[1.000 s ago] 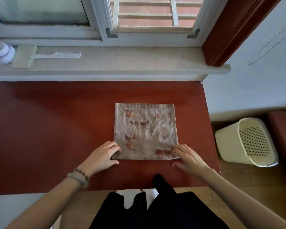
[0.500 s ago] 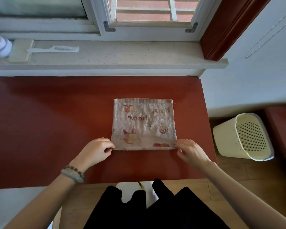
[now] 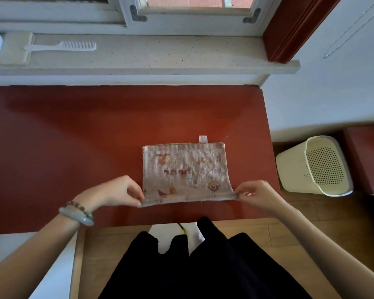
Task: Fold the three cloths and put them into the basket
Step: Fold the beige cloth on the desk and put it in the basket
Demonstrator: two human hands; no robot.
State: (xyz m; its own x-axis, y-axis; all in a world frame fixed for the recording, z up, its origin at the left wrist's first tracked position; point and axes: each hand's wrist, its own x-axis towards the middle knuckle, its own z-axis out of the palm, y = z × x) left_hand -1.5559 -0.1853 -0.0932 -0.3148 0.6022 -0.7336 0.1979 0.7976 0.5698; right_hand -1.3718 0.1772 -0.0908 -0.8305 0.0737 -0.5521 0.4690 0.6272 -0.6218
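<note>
— Two hands, one at each near corner. The left hand (image 3: 119, 192) pinches the cloth (image 3: 185, 172) at its near left corner, the right hand (image 3: 258, 194) at the near right, thumb and fingers closed on the hem, so the near edge hangs lifted off the red table (image 3: 73, 147).

— And the rest of it?

— The far edge lies flat on the table, its little white loop tag (image 3: 202, 139) poking out beyond. To fold it well, I'd say carry both corners forward level and at one pace, and set them down square on the far corners before pressing the crease.

— Where does it go afterwards?

— Into the cream basket (image 3: 315, 167), on the floor off the table's right edge, tipped with its mouth facing this way. I can't see any cloth inside it. Farther back, a white comb (image 3: 62, 45) lies on the windowsill (image 3: 160, 55).
</note>
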